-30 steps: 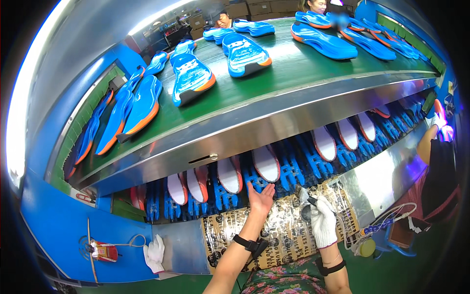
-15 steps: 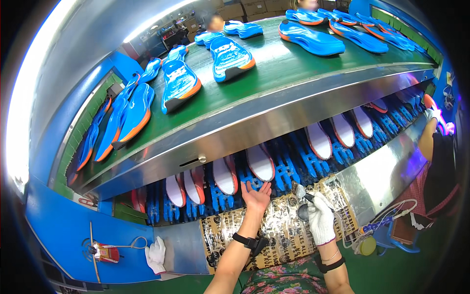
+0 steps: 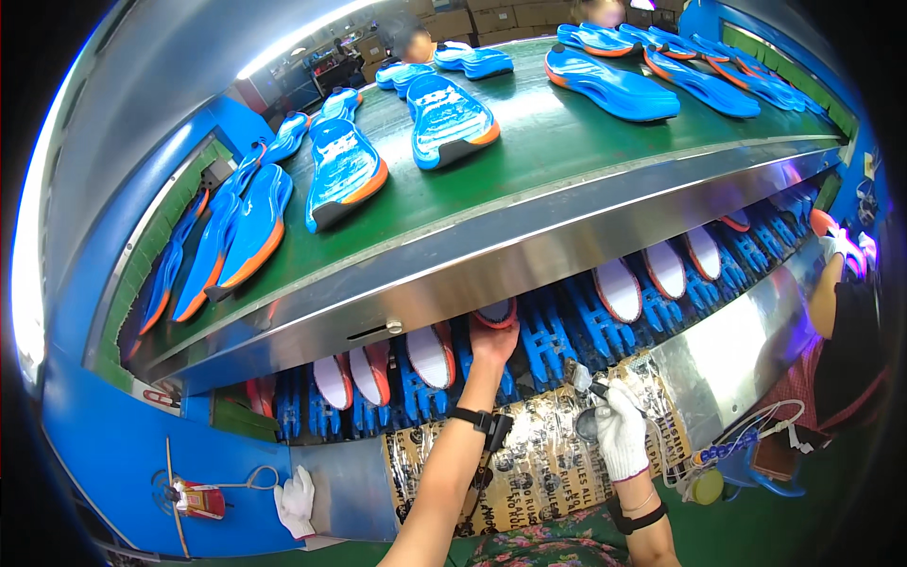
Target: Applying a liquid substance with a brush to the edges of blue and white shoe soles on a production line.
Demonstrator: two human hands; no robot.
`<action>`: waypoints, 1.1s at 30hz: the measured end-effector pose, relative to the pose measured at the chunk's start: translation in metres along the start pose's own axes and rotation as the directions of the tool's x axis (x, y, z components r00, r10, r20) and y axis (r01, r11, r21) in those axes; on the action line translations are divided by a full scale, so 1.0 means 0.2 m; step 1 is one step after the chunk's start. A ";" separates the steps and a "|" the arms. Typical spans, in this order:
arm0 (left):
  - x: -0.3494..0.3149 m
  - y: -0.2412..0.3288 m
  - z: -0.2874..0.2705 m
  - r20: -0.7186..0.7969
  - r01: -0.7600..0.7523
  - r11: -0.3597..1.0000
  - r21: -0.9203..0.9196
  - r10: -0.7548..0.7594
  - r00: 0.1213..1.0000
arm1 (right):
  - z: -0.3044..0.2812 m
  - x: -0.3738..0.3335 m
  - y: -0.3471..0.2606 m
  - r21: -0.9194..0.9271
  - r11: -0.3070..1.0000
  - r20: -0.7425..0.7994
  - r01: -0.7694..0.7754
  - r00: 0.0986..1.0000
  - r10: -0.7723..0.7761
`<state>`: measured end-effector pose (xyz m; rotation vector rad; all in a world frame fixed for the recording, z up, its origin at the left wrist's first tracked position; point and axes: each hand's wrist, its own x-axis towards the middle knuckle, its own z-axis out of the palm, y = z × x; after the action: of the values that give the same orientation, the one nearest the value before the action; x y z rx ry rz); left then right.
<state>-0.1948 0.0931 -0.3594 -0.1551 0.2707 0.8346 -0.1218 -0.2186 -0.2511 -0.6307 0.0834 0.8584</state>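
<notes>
1. The bare left hand (image 3: 492, 342) is closed around the near end of a red-rimmed shoe (image 3: 495, 312); some fingers are hidden beneath it.
2. That shoe sits in the grip with its pale underside up, its far end hidden behind the steel panel (image 3: 567, 250) just above.
3. Left of the grip is another shoe (image 3: 431, 357); well to the right is a further one (image 3: 619, 291). Just right are blue racks (image 3: 548, 345).
4. Right of and below the grip, the gloved right hand (image 3: 623, 437) clasps a brush (image 3: 580, 380). A dark cup (image 3: 587, 425) is beside those fingers; whether they hold it, I cannot tell.
5. The shoe is probably light, firm underneath and softer along its red sides. Those sides near the end seem the best hold, keeping fingers off the pale face. Whether it is slippery does not show.
</notes>
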 end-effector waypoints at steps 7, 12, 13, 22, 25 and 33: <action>0.17 -0.05 0.04 -0.036 -0.079 0.997 -0.001 0.078 0.996 | -0.01 0.06 0.00 0.026 0.999 0.000 0.027 1.000 -0.027; 0.18 -0.01 0.02 0.005 -0.066 0.998 -0.025 0.066 0.998 | 0.01 0.04 -0.02 0.012 1.000 -0.056 0.011 0.998 -0.010; 0.18 -0.01 0.02 0.015 -0.057 0.998 -0.031 0.057 0.998 | 0.01 0.03 -0.01 0.020 1.000 -0.061 0.015 0.998 -0.014; -0.01 0.02 0.13 0.193 0.071 0.992 -0.102 -0.050 0.980 | 0.01 0.02 -0.03 0.033 0.999 -0.008 -0.024 1.000 0.025; -0.21 -0.07 0.23 0.226 0.151 0.981 -0.123 -0.120 0.967 | 0.03 -0.01 -0.04 0.071 0.997 0.004 0.021 1.000 -0.021; -0.99 -0.21 0.32 0.128 0.348 0.937 -0.038 -0.341 0.931 | 0.22 -0.25 -0.12 0.111 0.991 0.201 -0.070 0.978 0.047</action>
<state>-0.2789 -0.0611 -0.2389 -0.2019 0.1001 0.4991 -0.1445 -0.2400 -0.1869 -0.4310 -0.0276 0.9621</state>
